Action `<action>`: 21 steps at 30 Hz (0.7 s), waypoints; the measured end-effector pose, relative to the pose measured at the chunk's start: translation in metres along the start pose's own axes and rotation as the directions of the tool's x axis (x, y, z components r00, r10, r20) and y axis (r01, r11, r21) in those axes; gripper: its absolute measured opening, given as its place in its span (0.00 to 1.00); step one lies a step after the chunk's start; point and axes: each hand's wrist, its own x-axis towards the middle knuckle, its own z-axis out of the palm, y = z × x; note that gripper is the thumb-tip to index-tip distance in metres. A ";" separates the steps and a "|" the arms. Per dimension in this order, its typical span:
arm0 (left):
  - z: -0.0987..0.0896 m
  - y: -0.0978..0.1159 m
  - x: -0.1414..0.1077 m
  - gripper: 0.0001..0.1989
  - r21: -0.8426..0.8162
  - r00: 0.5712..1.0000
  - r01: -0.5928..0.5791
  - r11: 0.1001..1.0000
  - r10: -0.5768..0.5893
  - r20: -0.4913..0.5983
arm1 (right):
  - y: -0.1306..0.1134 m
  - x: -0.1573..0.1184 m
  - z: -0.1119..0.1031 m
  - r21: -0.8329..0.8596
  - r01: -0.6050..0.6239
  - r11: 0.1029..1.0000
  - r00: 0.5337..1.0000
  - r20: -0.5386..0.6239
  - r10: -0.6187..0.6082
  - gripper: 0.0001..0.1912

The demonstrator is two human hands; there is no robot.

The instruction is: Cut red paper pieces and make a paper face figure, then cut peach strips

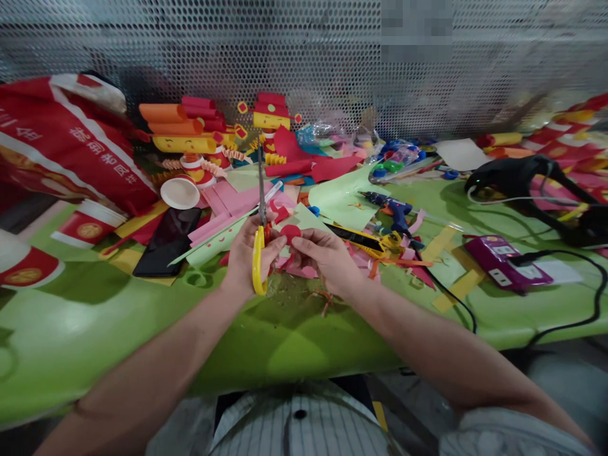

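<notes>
Left hand [249,254] and right hand [329,254] share one red paper disc [291,234], each grip clamped on it; the left also holds one pair of yellow-handled scissors [259,263].

The one camera sits on the person's head and looks forward and down, from above the shirt [299,424] at the bottom border. It is near enough that both forearms [166,361] run in from the lower part of the frame, leading to the left hand [242,259] and right hand [330,256] around mid-frame. The counter [137,342] spans the full width, its near edge bowed; upright mesh [213,38] fills the top, and the left border cuts off the bag [57,155].
</notes>
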 end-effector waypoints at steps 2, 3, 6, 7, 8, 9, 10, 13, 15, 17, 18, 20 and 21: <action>0.001 0.001 -0.001 0.24 0.025 1.000 0.003 1.000 -0.003 0.006 | 0.000 0.000 0.000 -0.020 0.028 0.999 0.999 -0.016 -0.028 0.14; 0.001 0.001 -0.002 0.23 0.040 1.000 0.004 0.999 -0.004 0.010 | 0.000 0.000 0.000 -0.029 0.035 0.999 0.999 -0.023 -0.035 0.14; 0.000 0.000 -0.002 0.21 0.071 1.000 -0.012 0.997 0.010 0.023 | -0.002 0.000 0.000 -0.072 0.033 0.997 0.999 -0.033 -0.036 0.13; -0.001 0.000 -0.002 0.21 0.073 0.999 -0.023 0.997 0.021 0.030 | -0.003 -0.001 0.000 -0.090 0.026 0.996 0.999 -0.034 -0.029 0.12; -0.001 0.000 -0.002 0.20 0.073 0.999 -0.034 0.997 0.031 0.038 | -0.004 -0.001 0.000 -0.107 0.014 0.994 0.999 -0.035 -0.017 0.12; -0.002 -0.001 -0.002 0.19 0.072 0.998 -0.043 0.997 0.040 0.047 | -0.004 -0.002 0.001 -0.121 -0.002 0.993 0.999 -0.037 -0.003 0.12; -0.002 -0.001 -0.002 0.18 0.072 0.998 -0.050 0.996 0.046 0.053 | -0.005 -0.003 0.001 -0.129 -0.016 0.992 0.999 -0.042 0.011 0.11; -0.001 0.001 -0.003 0.19 0.077 0.997 -0.055 0.996 0.051 0.052 | -0.005 -0.004 0.002 -0.130 -0.025 0.991 0.998 -0.054 0.018 0.11; 0.000 0.002 -0.004 0.19 0.077 0.998 -0.059 0.995 0.056 0.037 | -0.003 -0.004 0.002 -0.122 -0.011 0.993 0.998 -0.055 0.004 0.12; 0.001 0.003 -0.005 0.20 0.077 0.997 -0.070 0.995 0.068 0.023 | -0.001 -0.004 0.002 -0.110 -0.004 0.994 0.999 -0.055 -0.002 0.14; 0.001 0.003 -0.005 0.20 0.080 0.997 -0.074 0.994 0.073 0.021 | 0.000 -0.003 0.002 -0.102 -0.002 0.995 0.998 -0.057 -0.004 0.14; 0.002 0.004 -0.006 0.19 0.088 0.997 -0.075 0.993 0.073 0.022 | 0.002 -0.003 0.002 -0.088 0.004 0.996 0.998 -0.062 -0.010 0.16; 0.002 0.004 -0.006 0.19 0.091 0.997 -0.070 0.993 0.068 0.025 | 0.002 -0.002 0.002 -0.078 0.006 0.997 0.998 -0.063 -0.011 0.16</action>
